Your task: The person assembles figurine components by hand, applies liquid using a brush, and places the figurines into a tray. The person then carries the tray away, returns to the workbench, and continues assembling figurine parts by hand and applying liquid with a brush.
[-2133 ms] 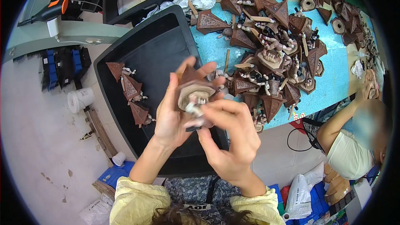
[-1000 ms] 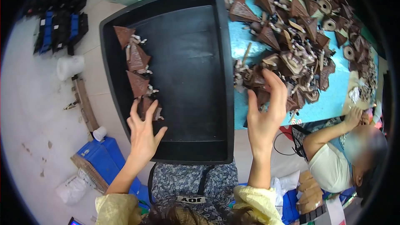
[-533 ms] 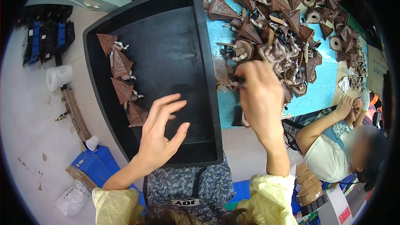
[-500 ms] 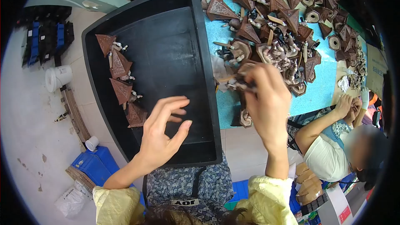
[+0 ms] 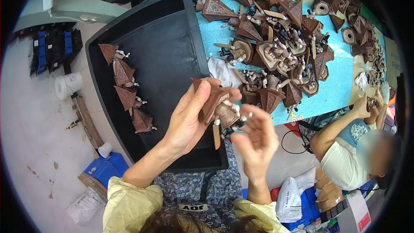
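Observation:
My left hand [image 5: 189, 118] is wrapped round a brown figurine [image 5: 224, 111] with a pointed, roof-like part and a small wooden stick hanging down. It is held over the right edge of the black tray [image 5: 172, 39]. My right hand [image 5: 257, 140] is curved at the figurine's right side, its fingertips by the small white and black parts. Inside the tray, along its left wall, several brown pointed figurines [image 5: 124, 72] lie in a column. A heap of similar figurines [image 5: 276, 56] covers the blue mat [image 5: 345, 82] at the right.
A co-worker [image 5: 345, 155] sits at the right, hands at the table's edge. White crumpled plastic [image 5: 222, 72] lies between tray and heap. On the left are a white bucket [image 5: 69, 85] and a blue bin [image 5: 108, 168]. White sacks [image 5: 290, 200] stand below the table.
A figurine has come from the heap to over the tray's right edge, now in my left hand. My left hand has closed and moved right; my right hand has moved down beside it.

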A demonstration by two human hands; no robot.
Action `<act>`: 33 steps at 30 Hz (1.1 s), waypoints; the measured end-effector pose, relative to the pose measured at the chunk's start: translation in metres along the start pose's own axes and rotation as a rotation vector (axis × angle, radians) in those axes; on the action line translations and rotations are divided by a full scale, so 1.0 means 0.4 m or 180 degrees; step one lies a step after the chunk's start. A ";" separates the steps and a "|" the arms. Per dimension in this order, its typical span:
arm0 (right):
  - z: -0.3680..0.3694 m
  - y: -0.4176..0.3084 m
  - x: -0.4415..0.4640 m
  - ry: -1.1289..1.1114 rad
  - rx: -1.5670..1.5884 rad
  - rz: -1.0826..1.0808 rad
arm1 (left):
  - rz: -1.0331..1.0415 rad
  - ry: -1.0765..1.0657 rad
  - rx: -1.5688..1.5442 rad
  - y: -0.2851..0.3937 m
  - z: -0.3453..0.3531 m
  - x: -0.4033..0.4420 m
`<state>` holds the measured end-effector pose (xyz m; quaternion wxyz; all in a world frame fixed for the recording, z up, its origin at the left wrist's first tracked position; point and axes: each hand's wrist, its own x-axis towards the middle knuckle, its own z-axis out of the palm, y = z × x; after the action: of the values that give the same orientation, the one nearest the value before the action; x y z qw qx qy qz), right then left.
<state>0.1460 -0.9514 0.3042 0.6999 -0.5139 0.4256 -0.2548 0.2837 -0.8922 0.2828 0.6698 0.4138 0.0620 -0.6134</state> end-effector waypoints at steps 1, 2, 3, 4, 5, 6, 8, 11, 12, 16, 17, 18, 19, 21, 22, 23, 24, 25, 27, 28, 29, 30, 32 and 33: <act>0.014 -0.001 -0.001 -0.0093 -0.0389 0.0210 | -0.0062 0.0163 0.0118 -0.003 0.007 -0.001; 0.034 0.006 -0.001 0.0065 -0.0322 0.0133 | -0.0094 0.0157 0.0141 -0.003 0.008 0.000; 0.034 0.007 0.008 0.0023 -0.0918 -0.0516 | -0.0250 0.0373 0.0022 -0.002 0.006 0.000; 0.035 0.007 0.018 -0.0021 -0.1514 -0.1156 | -0.0409 0.0595 -0.0095 0.000 0.005 0.000; 0.042 0.004 0.024 0.0001 -0.1690 -0.1404 | -0.0650 0.0671 -0.0214 0.007 0.007 0.001; 0.044 -0.001 0.020 0.0029 -0.1677 -0.1378 | -0.0681 0.0679 -0.0189 0.013 0.010 -0.001; 0.045 -0.006 0.012 0.0086 -0.1422 -0.1029 | -0.0847 0.0546 -0.0613 0.025 0.011 -0.004; 0.048 -0.002 0.003 0.0020 -0.1438 -0.1298 | -0.0814 0.0319 -0.1185 0.015 -0.005 -0.012; 0.053 -0.002 -0.003 -0.0061 -0.1536 -0.1539 | -0.0721 0.0375 -0.1341 0.012 -0.001 -0.014; 0.063 -0.006 -0.023 0.0089 -0.1607 -0.1750 | -0.0015 0.0168 -0.0021 0.052 0.020 -0.025; 0.061 0.000 -0.022 0.0075 -0.1477 -0.1758 | -0.0088 -0.0150 0.0302 0.059 0.005 -0.032; 0.065 0.007 -0.023 0.0071 -0.1464 -0.1750 | -0.0169 -0.0467 0.0623 0.063 -0.009 -0.040; 0.069 0.012 -0.025 0.0017 -0.1316 -0.1777 | -0.0297 -0.0619 0.0210 0.068 -0.006 -0.049; 0.073 0.008 -0.027 -0.0179 -0.1280 -0.1789 | -0.0335 -0.0453 0.0251 0.061 -0.020 -0.059; 0.077 0.013 -0.031 -0.0189 -0.1273 -0.1787 | -0.0382 -0.0303 0.0293 0.058 -0.027 -0.063; 0.082 0.023 -0.035 -0.0145 -0.1189 -0.1793 | -0.0323 -0.0188 0.0237 0.054 -0.029 -0.065; 0.086 0.030 -0.040 -0.0105 -0.1106 -0.1794 | -0.0319 -0.0174 0.0230 0.047 -0.029 -0.070; 0.090 0.032 -0.044 -0.0123 -0.1104 -0.1786 | -0.0150 -0.0048 0.0284 0.038 -0.029 -0.076; 0.095 0.036 -0.051 -0.0170 -0.1028 -0.1798 | 0.0024 0.0098 0.0327 0.029 -0.039 -0.084; 0.096 0.037 -0.055 -0.0187 -0.1025 -0.1787 | 0.0002 0.0015 0.0261 0.027 -0.048 -0.088; 0.096 0.037 -0.059 -0.0218 -0.1080 -0.1803 | -0.0019 -0.0069 0.0197 0.026 -0.053 -0.092; 0.097 0.039 -0.061 -0.0248 -0.1137 -0.1825 | -0.0012 -0.0057 0.0190 0.029 -0.051 -0.092; 0.104 0.052 -0.067 -0.0194 -0.1065 -0.1907 | -0.0052 -0.0373 -0.0237 0.035 -0.043 -0.091; 0.106 0.057 -0.070 -0.0126 -0.0994 -0.1993 | -0.0045 -0.0364 -0.0245 0.031 -0.042 -0.092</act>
<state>0.1666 -0.9001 0.2968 0.5088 -0.7252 0.2674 -0.3789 0.2929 -0.8544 0.2996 0.6833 0.3515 0.0501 -0.6380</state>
